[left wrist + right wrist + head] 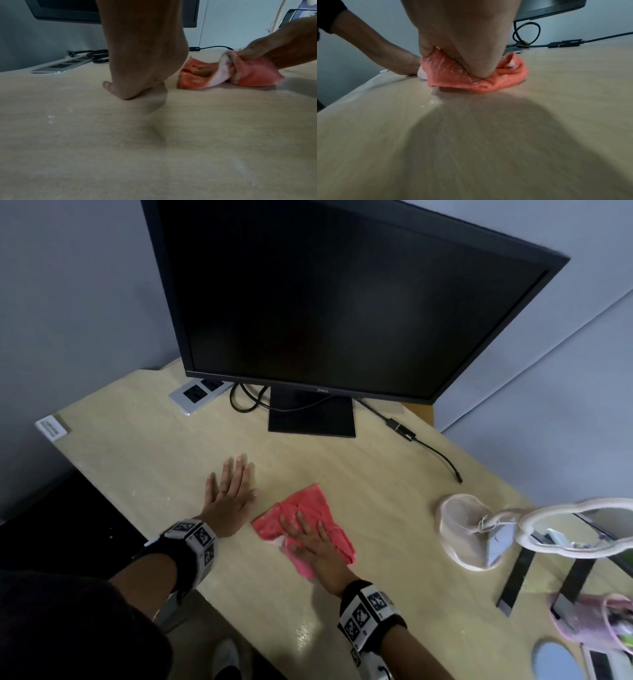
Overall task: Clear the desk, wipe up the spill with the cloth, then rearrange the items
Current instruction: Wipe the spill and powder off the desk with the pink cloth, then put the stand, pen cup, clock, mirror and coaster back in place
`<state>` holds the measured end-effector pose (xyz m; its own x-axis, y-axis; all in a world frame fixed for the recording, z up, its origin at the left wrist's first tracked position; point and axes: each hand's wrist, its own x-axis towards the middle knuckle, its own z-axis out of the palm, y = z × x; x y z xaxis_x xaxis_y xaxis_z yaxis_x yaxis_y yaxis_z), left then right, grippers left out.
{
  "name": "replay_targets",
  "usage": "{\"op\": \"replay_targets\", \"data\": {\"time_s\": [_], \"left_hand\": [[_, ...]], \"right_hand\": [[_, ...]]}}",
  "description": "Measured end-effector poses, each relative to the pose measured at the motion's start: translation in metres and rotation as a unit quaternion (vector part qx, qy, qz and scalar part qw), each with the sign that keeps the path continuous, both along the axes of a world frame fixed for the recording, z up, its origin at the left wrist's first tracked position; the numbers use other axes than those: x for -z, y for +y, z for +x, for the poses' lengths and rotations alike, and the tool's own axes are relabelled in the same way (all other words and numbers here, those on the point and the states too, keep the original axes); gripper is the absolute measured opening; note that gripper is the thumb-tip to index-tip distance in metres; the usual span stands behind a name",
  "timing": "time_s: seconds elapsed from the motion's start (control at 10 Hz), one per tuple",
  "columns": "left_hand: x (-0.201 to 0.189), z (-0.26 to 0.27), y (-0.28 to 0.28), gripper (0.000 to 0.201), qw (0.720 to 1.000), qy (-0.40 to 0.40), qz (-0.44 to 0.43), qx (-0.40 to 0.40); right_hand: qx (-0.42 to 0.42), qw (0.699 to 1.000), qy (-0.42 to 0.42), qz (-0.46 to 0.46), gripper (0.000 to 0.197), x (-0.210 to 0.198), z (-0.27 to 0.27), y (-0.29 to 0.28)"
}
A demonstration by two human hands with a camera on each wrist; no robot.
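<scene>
The desk [144, 460] has open room between the monitor [342, 302] and its near edge; a mirror [527, 525] stands far right. The red cloth [308, 501] lies mid-desk under the right hand [317, 553] — fingers straight and spread, thumb pinching a fold. The left hand [229, 494] lies flat and holds nothing. This looks like wiping: press evenly and gather the white specks [433, 103] inward — not over the edge.

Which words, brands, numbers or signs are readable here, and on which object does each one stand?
"DELL": on the monitor bezel, lower edge.
White label card, far left: print too small to read.
Cable adapter: pale mark, too blurred to read.
Wristbands: square code markers only, no words.
</scene>
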<state>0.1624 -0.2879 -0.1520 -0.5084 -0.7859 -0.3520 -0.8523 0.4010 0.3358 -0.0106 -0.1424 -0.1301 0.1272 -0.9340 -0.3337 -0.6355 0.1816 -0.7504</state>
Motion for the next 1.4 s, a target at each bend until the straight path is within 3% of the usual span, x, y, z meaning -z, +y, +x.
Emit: {"op": "replay_targets", "data": {"time_s": [0.1,0.2,0.3,0.4,0.5,0.6,0.7,0.8,0.9,1.1,1.2,1.3,1.4], "left_hand": [[-0.004,0.004,0.000,0.111,0.999,-0.017,-0.040,0.020],[-0.010,0.009,-0.003,0.116,0.999,-0.013,-0.017,0.025],[-0.018,0.014,0.004,0.077,1.000,0.008,-0.016,0.024],[-0.026,0.010,0.012,0.066,0.997,0.052,-0.038,0.042],[-0.039,-0.004,0.022,0.067,0.994,0.093,-0.032,0.057],[-0.056,-0.021,0.036,0.063,0.986,0.130,-0.049,0.087],[-0.073,-0.044,0.055,0.054,0.969,0.211,-0.047,0.119],[-0.082,-0.074,0.073,0.043,0.945,0.290,0.052,0.143],[-0.086,-0.104,0.093,0.039,0.937,0.299,0.117,0.139],[-0.121,-0.166,0.150,0.021,0.959,0.241,0.047,0.138],[-0.133,-0.197,0.171,0.048,0.963,0.246,0.056,0.098],[-0.143,-0.232,0.181,0.041,0.962,0.246,0.069,0.096],[-0.147,-0.270,0.187,0.035,0.952,0.275,0.119,0.065]], "right_hand": [[0.060,0.989,-0.124,0.059,0.024,-0.007,-0.004,0.030],[0.079,0.984,-0.144,0.070,0.017,-0.020,-0.005,0.059],[0.090,0.980,-0.168,0.056,0.019,-0.032,-0.007,0.090],[0.166,0.949,-0.253,0.091,0.042,-0.042,-0.012,0.114],[0.146,0.913,-0.377,0.055,0.046,-0.038,-0.013,0.138],[0.237,0.928,-0.196,0.212,0.046,-0.065,-0.020,0.186],[0.272,0.933,-0.188,0.139,0.026,-0.059,-0.034,0.215],[0.286,0.946,-0.142,0.046,0.039,-0.072,-0.047,0.238],[0.343,0.929,-0.138,-0.012,0.021,-0.082,-0.068,0.254],[0.487,0.869,-0.043,-0.072,0.034,-0.104,-0.127,0.271],[0.537,0.838,-0.040,-0.090,0.039,-0.127,-0.157,0.266],[0.558,0.818,-0.028,-0.140,0.054,-0.144,-0.189,0.252],[0.548,0.820,0.015,-0.162,0.056,-0.149,-0.218,0.232]]}}
